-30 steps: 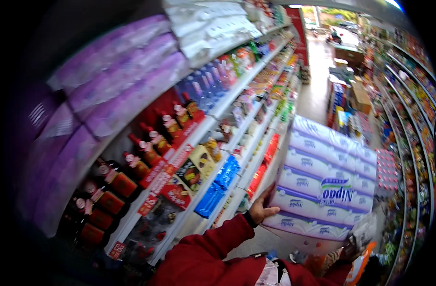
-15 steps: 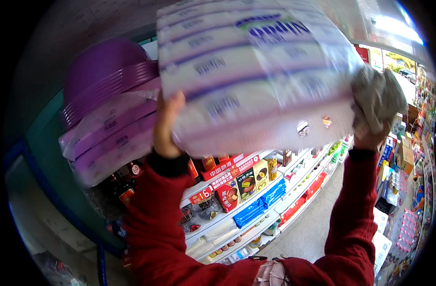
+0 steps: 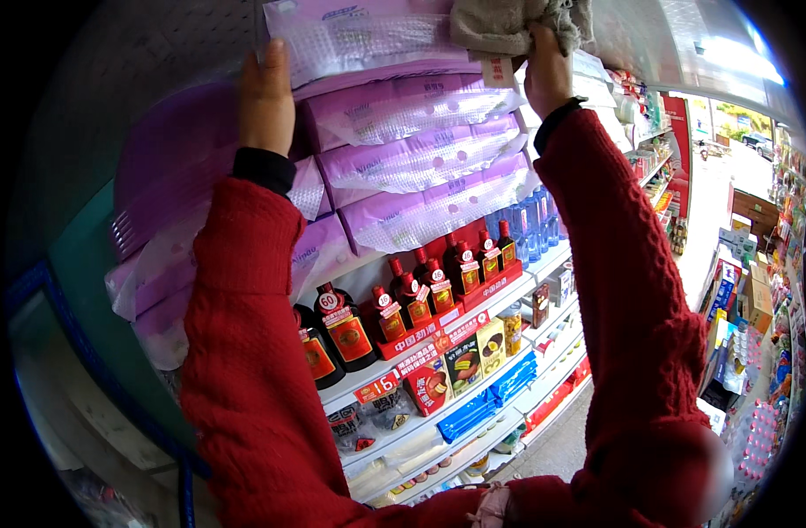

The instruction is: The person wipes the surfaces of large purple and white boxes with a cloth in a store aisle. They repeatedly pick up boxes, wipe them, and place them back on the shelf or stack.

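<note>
Both my arms reach up to a plastic-wrapped pack of tissues [image 3: 368,40] on top of a stack of purple tissue packs [image 3: 429,154] on the shelf. My left hand [image 3: 269,101] lies along the pack's left end, fingers stretched upward. At the right end, my right hand [image 3: 551,75] is closed on a crumpled grey cloth [image 3: 500,26], which rests against the pack. The pack's upper part runs out of the picture.
Purple plastic basins [image 3: 169,167] stand left of the stack on more packs. Dark bottles with red labels [image 3: 345,330] and small red-capped bottles [image 3: 438,290] line the shelf below, with boxes [image 3: 463,356] underneath. Clear blue bottles [image 3: 530,229] stand behind my right arm. Cartons [image 3: 755,299] lie at right.
The tissue pack, held up in front of me half a second ago, has moved up and away onto the stack. My arms have stretched out, and the bottles below have come into view.
</note>
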A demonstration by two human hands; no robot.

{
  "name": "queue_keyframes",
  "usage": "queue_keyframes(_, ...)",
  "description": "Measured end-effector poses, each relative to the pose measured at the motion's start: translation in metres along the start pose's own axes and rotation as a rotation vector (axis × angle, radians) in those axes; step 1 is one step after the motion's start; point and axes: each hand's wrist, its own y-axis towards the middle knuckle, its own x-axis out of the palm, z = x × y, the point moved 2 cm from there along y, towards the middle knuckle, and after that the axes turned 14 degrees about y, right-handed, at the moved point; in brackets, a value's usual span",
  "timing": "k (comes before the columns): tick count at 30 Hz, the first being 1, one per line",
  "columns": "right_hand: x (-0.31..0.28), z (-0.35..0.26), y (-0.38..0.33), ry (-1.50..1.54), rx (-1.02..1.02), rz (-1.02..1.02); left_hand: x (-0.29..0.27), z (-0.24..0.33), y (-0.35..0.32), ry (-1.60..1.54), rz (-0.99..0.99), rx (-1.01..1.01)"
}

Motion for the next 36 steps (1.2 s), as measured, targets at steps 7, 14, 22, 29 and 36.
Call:
queue_keyframes(7, 0.012, 0.007, -0.027, 0.172, 0.109, 0.154, 0.022, 0.022, -0.020, 0.026, 0.138, 0.347)
queue_keyframes(14, 0.032, 0.042, -0.027, -0.038, 0.284, 0.038, 0.059, -0.026, -0.009, 0.189, 0.030, 0.151)
queue_keyframes(22, 0.056, 0.116, -0.027, -0.263, 0.314, -0.090, 0.089, -0.070, 0.002, 0.240, 0.033, 0.089)
queue_keyframes(29, 0.080, 0.134, -0.053, -0.263, 0.391, -0.170, 0.096, -0.082, -0.009, 0.436, 0.023, -0.158)
queue_keyframes(36, 0.069, 0.126, -0.057, -0.061, 0.446, -0.084, 0.100, -0.044, -0.023, 1.121, 0.102, 0.251)
